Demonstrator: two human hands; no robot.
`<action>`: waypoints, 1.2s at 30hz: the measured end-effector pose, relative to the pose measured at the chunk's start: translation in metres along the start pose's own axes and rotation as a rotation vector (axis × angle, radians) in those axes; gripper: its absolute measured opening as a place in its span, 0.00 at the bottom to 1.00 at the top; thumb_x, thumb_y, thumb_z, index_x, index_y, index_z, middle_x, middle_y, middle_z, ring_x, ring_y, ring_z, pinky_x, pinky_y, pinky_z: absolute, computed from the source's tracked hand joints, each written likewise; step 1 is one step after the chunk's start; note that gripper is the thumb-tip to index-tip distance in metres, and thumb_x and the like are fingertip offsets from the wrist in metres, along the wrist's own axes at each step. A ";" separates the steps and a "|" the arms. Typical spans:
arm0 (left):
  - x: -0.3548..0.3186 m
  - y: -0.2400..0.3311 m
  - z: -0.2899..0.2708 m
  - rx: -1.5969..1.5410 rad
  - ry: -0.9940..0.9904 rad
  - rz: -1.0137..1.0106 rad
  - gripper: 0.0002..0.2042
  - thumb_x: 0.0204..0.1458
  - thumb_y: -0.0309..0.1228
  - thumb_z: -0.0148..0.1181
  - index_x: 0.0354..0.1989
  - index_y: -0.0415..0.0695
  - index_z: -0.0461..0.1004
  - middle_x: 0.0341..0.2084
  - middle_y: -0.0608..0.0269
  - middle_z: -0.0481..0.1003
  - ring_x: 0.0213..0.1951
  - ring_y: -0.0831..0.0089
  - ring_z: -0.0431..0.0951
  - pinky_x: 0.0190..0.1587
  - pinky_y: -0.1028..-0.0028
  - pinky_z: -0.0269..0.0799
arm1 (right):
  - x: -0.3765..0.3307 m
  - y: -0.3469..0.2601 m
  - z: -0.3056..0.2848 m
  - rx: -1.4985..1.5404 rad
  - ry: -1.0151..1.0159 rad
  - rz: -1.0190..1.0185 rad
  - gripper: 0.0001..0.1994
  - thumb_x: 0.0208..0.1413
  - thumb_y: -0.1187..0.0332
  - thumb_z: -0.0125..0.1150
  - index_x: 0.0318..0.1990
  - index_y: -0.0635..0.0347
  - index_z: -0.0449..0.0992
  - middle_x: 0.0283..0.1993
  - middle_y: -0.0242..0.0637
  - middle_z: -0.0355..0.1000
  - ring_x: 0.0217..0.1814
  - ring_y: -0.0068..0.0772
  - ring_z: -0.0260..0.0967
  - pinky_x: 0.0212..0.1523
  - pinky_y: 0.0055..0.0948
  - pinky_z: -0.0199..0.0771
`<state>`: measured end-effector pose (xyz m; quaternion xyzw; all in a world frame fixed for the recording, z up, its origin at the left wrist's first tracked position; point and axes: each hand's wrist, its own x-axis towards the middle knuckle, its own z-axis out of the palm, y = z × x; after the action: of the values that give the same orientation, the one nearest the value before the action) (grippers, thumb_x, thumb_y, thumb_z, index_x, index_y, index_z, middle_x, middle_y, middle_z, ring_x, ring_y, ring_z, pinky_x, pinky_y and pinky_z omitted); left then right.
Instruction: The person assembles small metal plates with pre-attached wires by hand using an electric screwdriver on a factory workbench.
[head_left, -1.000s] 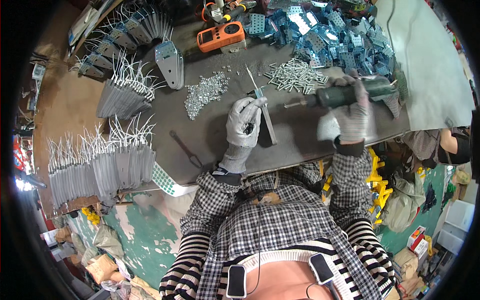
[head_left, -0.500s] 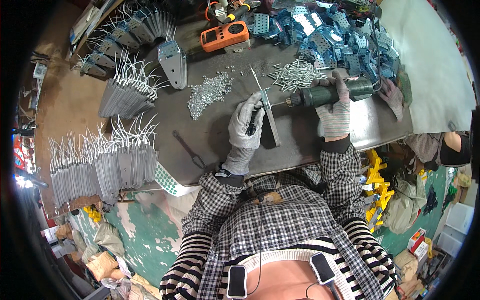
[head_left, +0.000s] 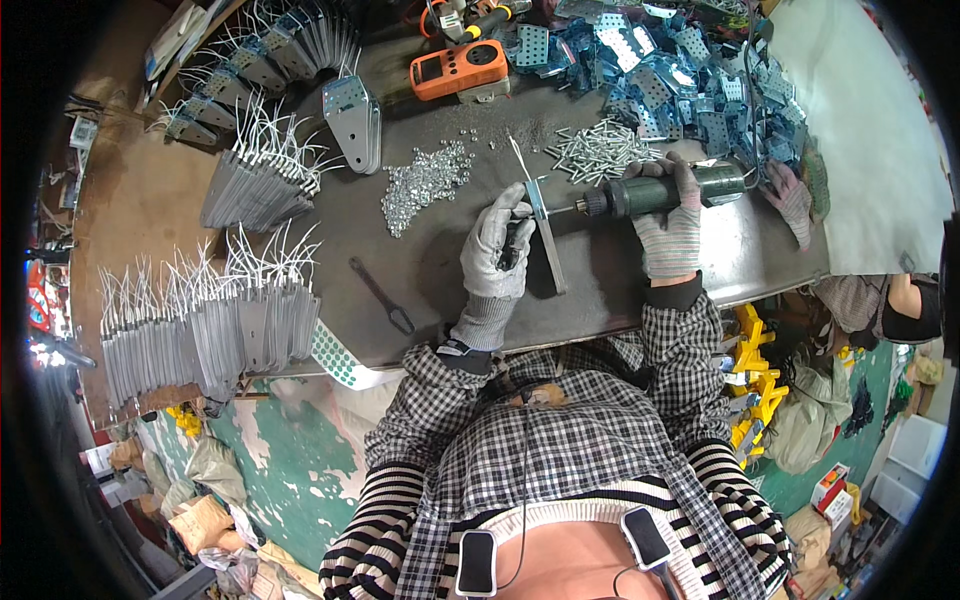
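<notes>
Left hand (head_left: pixel 497 250), gloved, closed around a small dark tool, pressing beside the narrow metal strip (head_left: pixel 541 222) to pin it flat on the grey table (head_left: pixel 440 270). Right hand (head_left: pixel 668 225), gloved, wrapped fully round the green power driver (head_left: pixel 668 190), tip meeting the strip from the side, probably to seat a fastener. Within easy reach: heap of small nuts (head_left: pixel 425 182) to the left, pile of screws (head_left: pixel 600 148) just beyond, blue perforated plates (head_left: pixel 660 70) behind, orange meter (head_left: pixel 458 68) at the far edge, black wrench (head_left: pixel 380 295) lying apart
</notes>
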<state>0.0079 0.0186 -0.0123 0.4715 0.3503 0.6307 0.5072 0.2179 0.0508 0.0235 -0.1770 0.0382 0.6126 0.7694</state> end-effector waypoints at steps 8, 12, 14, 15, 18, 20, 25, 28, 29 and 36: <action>-0.007 -0.007 -0.001 0.456 -0.010 0.226 0.25 0.56 0.20 0.59 0.64 0.39 0.64 0.47 0.57 0.74 0.43 0.70 0.77 0.44 0.75 0.76 | 0.001 0.002 -0.002 0.041 -0.063 0.024 0.08 0.54 0.75 0.67 0.38 0.63 0.73 0.33 0.33 0.69 0.38 0.31 0.68 0.53 0.44 0.75; -0.013 0.015 0.013 0.768 -0.069 0.357 0.30 0.52 0.23 0.65 0.64 0.38 0.62 0.50 0.56 0.71 0.50 0.68 0.74 0.52 0.71 0.72 | 0.004 0.002 -0.010 0.075 -0.063 -0.001 0.10 0.55 0.74 0.66 0.42 0.61 0.73 0.34 0.31 0.68 0.38 0.29 0.67 0.56 0.44 0.73; -0.015 0.013 0.011 0.891 -0.088 0.386 0.32 0.50 0.27 0.68 0.64 0.38 0.62 0.50 0.52 0.70 0.51 0.63 0.74 0.53 0.68 0.72 | 0.004 0.002 -0.016 0.064 -0.109 -0.008 0.11 0.56 0.72 0.66 0.44 0.60 0.73 0.34 0.30 0.68 0.39 0.29 0.67 0.57 0.44 0.72; -0.012 0.015 0.013 0.891 -0.088 0.392 0.32 0.50 0.27 0.68 0.64 0.38 0.62 0.50 0.52 0.70 0.51 0.63 0.74 0.53 0.68 0.72 | 0.006 0.003 -0.013 0.053 -0.157 -0.018 0.13 0.56 0.71 0.66 0.46 0.60 0.72 0.35 0.29 0.67 0.40 0.28 0.67 0.58 0.43 0.71; -0.003 0.021 0.017 0.645 -0.050 0.263 0.28 0.47 0.28 0.71 0.58 0.38 0.67 0.44 0.54 0.71 0.46 0.66 0.75 0.49 0.67 0.72 | 0.000 0.006 -0.006 0.042 -0.200 -0.005 0.13 0.56 0.69 0.67 0.46 0.58 0.71 0.33 0.26 0.64 0.38 0.26 0.65 0.56 0.39 0.70; 0.004 0.020 0.012 0.908 -0.124 0.179 0.17 0.46 0.25 0.71 0.42 0.40 0.71 0.32 0.62 0.72 0.34 0.75 0.73 0.39 0.73 0.71 | 0.005 0.010 -0.009 0.096 -0.222 0.021 0.12 0.55 0.69 0.67 0.44 0.57 0.71 0.32 0.25 0.62 0.37 0.25 0.63 0.53 0.37 0.69; 0.006 0.016 0.017 0.621 -0.108 -0.042 0.12 0.47 0.22 0.67 0.29 0.42 0.66 0.21 0.71 0.67 0.24 0.84 0.65 0.27 0.79 0.65 | 0.014 0.021 -0.012 0.186 -0.281 0.044 0.11 0.54 0.71 0.68 0.38 0.52 0.69 0.30 0.24 0.58 0.32 0.21 0.57 0.46 0.31 0.65; 0.005 0.012 0.016 0.520 -0.093 -0.023 0.11 0.49 0.22 0.65 0.27 0.42 0.65 0.20 0.74 0.66 0.23 0.87 0.62 0.24 0.79 0.63 | 0.012 0.019 -0.007 0.159 -0.259 0.040 0.14 0.54 0.69 0.68 0.45 0.54 0.71 0.29 0.24 0.58 0.32 0.22 0.58 0.48 0.33 0.67; 0.005 0.003 0.012 0.407 -0.077 -0.113 0.11 0.49 0.22 0.65 0.28 0.42 0.65 0.20 0.74 0.66 0.24 0.88 0.63 0.25 0.80 0.63 | 0.011 0.019 -0.005 0.149 -0.230 0.042 0.16 0.54 0.68 0.68 0.48 0.55 0.71 0.29 0.24 0.58 0.32 0.22 0.58 0.49 0.34 0.67; 0.006 -0.001 0.013 0.537 -0.050 -0.019 0.10 0.49 0.23 0.66 0.29 0.41 0.67 0.20 0.73 0.66 0.24 0.86 0.63 0.27 0.80 0.64 | 0.016 0.013 -0.009 0.137 -0.269 0.009 0.16 0.55 0.69 0.67 0.49 0.58 0.71 0.29 0.24 0.58 0.32 0.22 0.58 0.47 0.34 0.69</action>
<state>0.0200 0.0239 -0.0081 0.6011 0.4969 0.4985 0.3784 0.2103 0.0652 0.0082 -0.0401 -0.0229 0.6300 0.7752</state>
